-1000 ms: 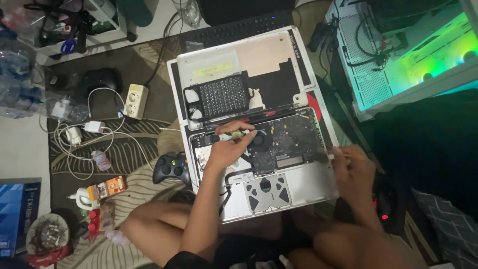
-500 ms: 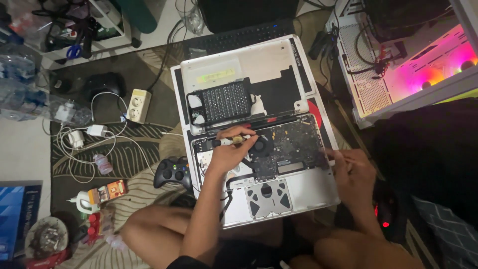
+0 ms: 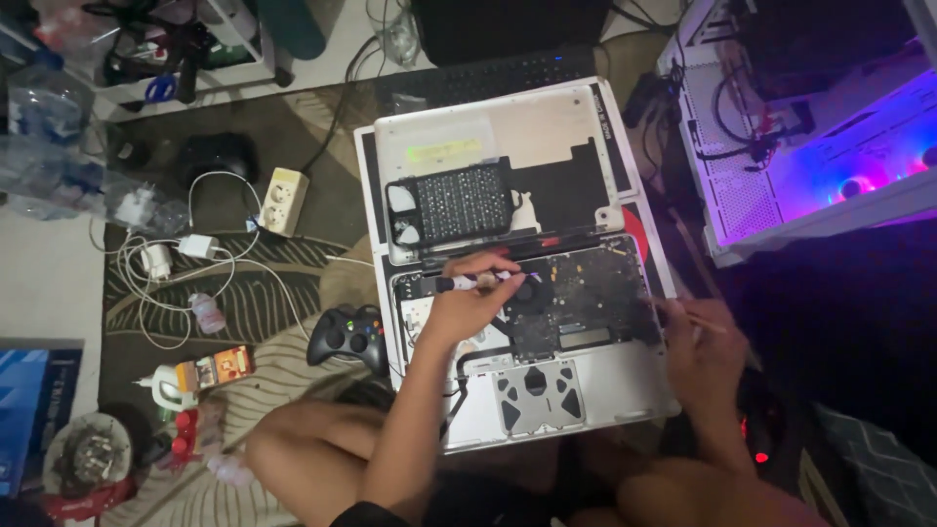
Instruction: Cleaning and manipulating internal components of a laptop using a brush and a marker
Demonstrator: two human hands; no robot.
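the left hand is pinching a screwdriver flat over the opened laptop, its tip lying toward the black fan. the right hand is gripping a thin stick at the laptop's right edge, seemingly steadying it. a bit case is sitting just beyond, within reach.

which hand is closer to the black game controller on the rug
Left. The left hand grips a screwdriver over the opened laptop, just right of the game controller. The right hand sits at the laptop's far right edge.
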